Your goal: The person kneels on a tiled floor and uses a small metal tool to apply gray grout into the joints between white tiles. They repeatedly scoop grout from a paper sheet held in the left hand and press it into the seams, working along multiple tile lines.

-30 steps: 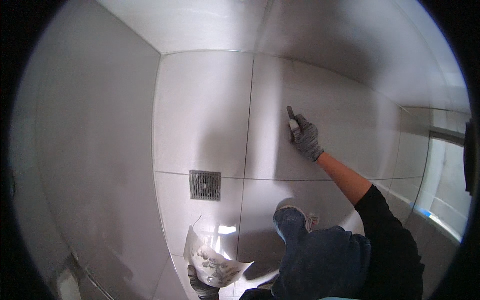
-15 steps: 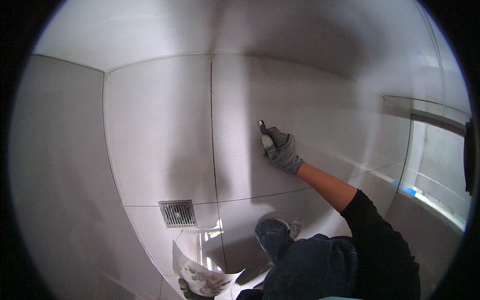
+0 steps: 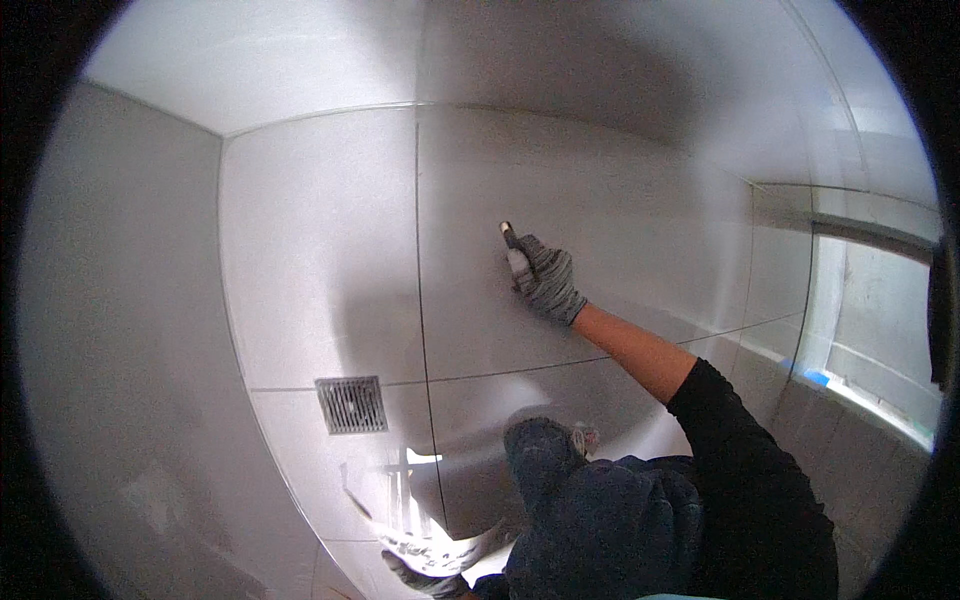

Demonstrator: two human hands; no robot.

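My right hand (image 3: 547,278), in a grey knit glove, is closed around a small tool (image 3: 509,234) with a dark body and a bright tip. It is held over a large pale floor tile (image 3: 600,220), to the right of a dark joint line; whether the tip touches the tile cannot be made out. At the bottom, my gloved left hand (image 3: 425,578) grips the lower edge of a curved white sheet (image 3: 445,553) with dark smudges on its inner side. Part of that hand is cut off by the picture's edge.
A square metal floor drain (image 3: 350,405) lies left of the joint. Tiled walls rise at the left (image 3: 120,300) and far side. My bent knee in dark trousers (image 3: 590,520) and a shoe (image 3: 586,438) are near. A bright opening with a sill (image 3: 870,395) is at the right.
The view has shifted slightly. My right hand with the tool is a little farther up and left in the picture. My left hand shows more, and the white sheet lies lower and flatter.
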